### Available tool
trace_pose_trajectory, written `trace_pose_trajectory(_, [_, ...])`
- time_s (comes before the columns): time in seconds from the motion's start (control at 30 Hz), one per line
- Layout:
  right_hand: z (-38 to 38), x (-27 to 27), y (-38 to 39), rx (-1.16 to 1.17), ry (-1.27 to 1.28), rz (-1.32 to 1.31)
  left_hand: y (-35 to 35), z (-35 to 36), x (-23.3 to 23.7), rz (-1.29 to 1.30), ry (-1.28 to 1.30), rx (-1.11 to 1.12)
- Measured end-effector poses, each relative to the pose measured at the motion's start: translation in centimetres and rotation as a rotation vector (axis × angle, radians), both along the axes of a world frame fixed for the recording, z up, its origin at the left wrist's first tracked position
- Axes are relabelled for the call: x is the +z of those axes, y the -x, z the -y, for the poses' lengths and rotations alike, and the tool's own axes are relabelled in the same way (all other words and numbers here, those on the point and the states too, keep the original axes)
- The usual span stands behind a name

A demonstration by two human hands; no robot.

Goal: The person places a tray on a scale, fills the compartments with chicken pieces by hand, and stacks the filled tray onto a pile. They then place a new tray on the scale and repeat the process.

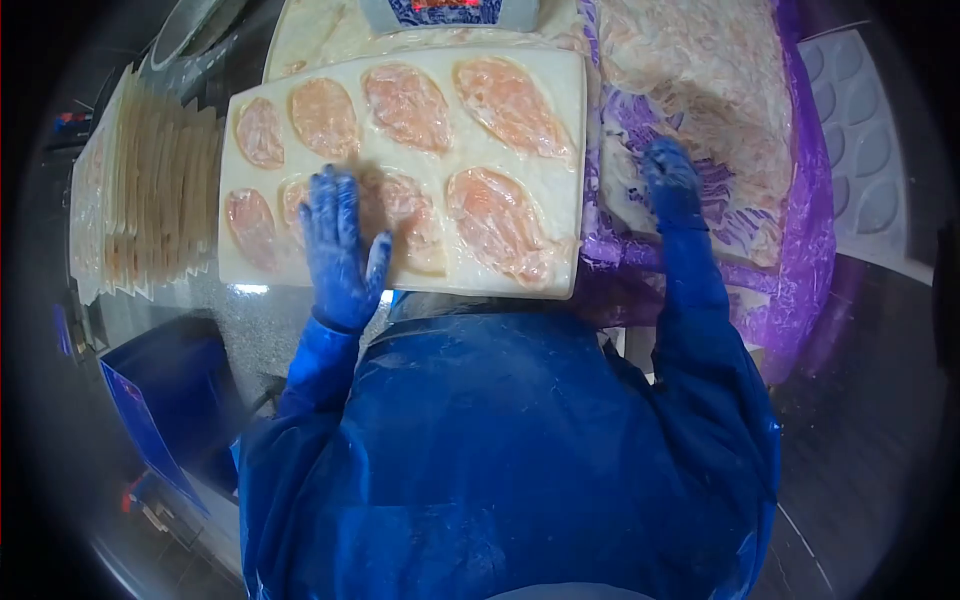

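Note:
My left hand point(340, 235), in a blue glove, lies with fingers stretched out over the lower row of a white moulded tray point(420, 160). Its fingers partly cover a raw chicken fillet point(400, 215) in one of the hollows. Other fillets, such as the pale pink one at lower right point(493, 222), fill the remaining hollows. My right hand point(673, 185), gloved too, reaches into a heap of raw chicken pieces point(700, 60) on purple lining point(808, 200). Its fingers look curled in; what they hold, if anything, is hidden.
A stack of thin white trays point(150, 185) stands on edge at the left. An empty moulded tray point(862, 140) lies at the far right. Behind the filled tray is a scale-like device with a red display point(445, 8). A blue box point(175, 400) is at lower left.

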State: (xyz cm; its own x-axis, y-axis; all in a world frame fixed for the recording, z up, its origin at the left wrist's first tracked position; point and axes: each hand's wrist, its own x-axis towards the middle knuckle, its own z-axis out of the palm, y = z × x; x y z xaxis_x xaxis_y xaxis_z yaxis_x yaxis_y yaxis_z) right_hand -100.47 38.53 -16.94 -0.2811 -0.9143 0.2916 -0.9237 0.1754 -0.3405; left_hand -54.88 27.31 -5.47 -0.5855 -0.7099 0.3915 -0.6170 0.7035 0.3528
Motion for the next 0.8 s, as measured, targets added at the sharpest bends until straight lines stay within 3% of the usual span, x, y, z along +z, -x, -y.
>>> trace_pose_trajectory(0.03, [-0.1,0.3,0.6,0.011,-0.01,-0.008,0.5,-0.1,0.6,0.113,-0.074,-0.018])
trace_pose_trajectory(0.07, [-0.1,0.5,1.2,-0.114,0.077,0.189,0.8,-0.1,0.9,0.227,-0.149,-0.034])
trace_pose_trajectory(0.1, [0.0,0.5,1.4,-0.243,0.161,0.39,0.9,-0.1,0.8,0.199,-0.169,-0.074])
trace_pose_trajectory(0.13, [0.3,1.2,0.5,-0.236,0.152,0.392,0.9,-0.1,0.7,0.2,-0.176,-0.065])
trace_pose_trajectory(0.2, [1.5,3.3,-2.2,-0.013,-0.034,0.299,0.7,0.4,1.0,0.225,-0.184,-0.129])
trace_pose_trajectory(0.23, [1.3,1.8,-2.1,-0.006,-0.032,0.308,0.7,0.4,1.4,0.196,-0.197,-0.14])
trace_pose_trajectory(0.27, [1.0,-1.1,-1.3,0.076,0.052,0.059,0.4,0.5,1.0,0.21,-0.193,-0.119])
trace_pose_trajectory(0.3, [1.5,-3.2,-0.6,0.165,0.151,-0.183,-0.2,0.9,0.2,-0.039,-0.235,-0.122])
trace_pose_trajectory(0.33, [1.8,-3.8,0.0,0.2,0.172,-0.151,-1.2,1.1,-0.2,-0.281,-0.264,-0.118])
trace_pose_trajectory(0.37, [1.0,-4.0,0.9,0.224,0.109,-0.277,-1.7,1.0,0.0,-0.392,-0.294,-0.016])
trace_pose_trajectory(0.43, [-0.8,-3.7,2.4,0.254,-0.008,-0.555,-3.0,0.8,1.0,-0.316,-0.18,0.062])
trace_pose_trajectory(0.5, [-1.4,-2.7,1.6,0.08,-0.073,-0.212,-3.4,0.4,1.1,-0.259,-0.098,0.083])
trace_pose_trajectory(0.57, [-1.0,-1.6,-0.1,0.03,-0.105,-0.35,-3.0,-0.5,1.1,-0.24,-0.119,0.041])
trace_pose_trajectory(0.63, [-1.2,-2.8,1.8,0.141,-0.102,-0.425,-1.5,-1.6,1.5,-0.169,-0.168,-0.055])
trace_pose_trajectory(0.77, [-0.8,-2.4,1.6,0.108,-0.031,-0.403,-0.5,-0.2,2.0,-0.109,-0.203,-0.243])
trace_pose_trajectory(0.8, [-0.8,-1.5,0.8,0.034,-0.065,-0.289,-1.2,0.7,2.3,-0.118,-0.192,-0.239])
